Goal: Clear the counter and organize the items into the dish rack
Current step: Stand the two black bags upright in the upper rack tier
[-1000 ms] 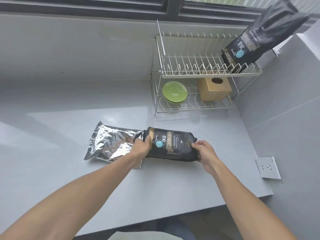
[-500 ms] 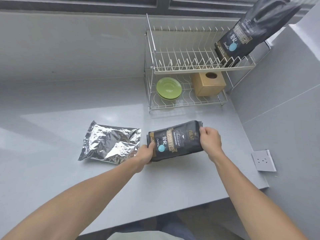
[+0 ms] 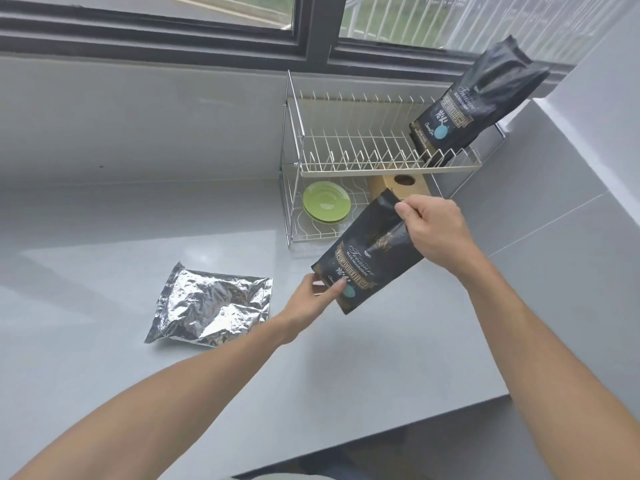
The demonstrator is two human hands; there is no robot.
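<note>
A black coffee bag (image 3: 369, 252) hangs tilted in the air above the grey counter (image 3: 104, 341), just in front of the dish rack (image 3: 346, 169). My right hand (image 3: 431, 230) grips its top edge, and my left hand (image 3: 311, 299) holds its bottom corner. A second black coffee bag (image 3: 474, 102) stands leaning at the right end of the rack's upper tier. A crumpled silver foil bag (image 3: 211, 308) lies flat on the counter, left of my left hand.
Green plates (image 3: 325, 202) and a wooden box (image 3: 401, 183) with a round hole sit on the rack's lower tier. A window runs along the back. A grey wall rises at the right, and the counter's front edge is near my arms.
Both hands have lifted the black bag off the counter and tilted it from lying flat to nearly upright, carrying it toward the rack. The foil bag has stayed put.
</note>
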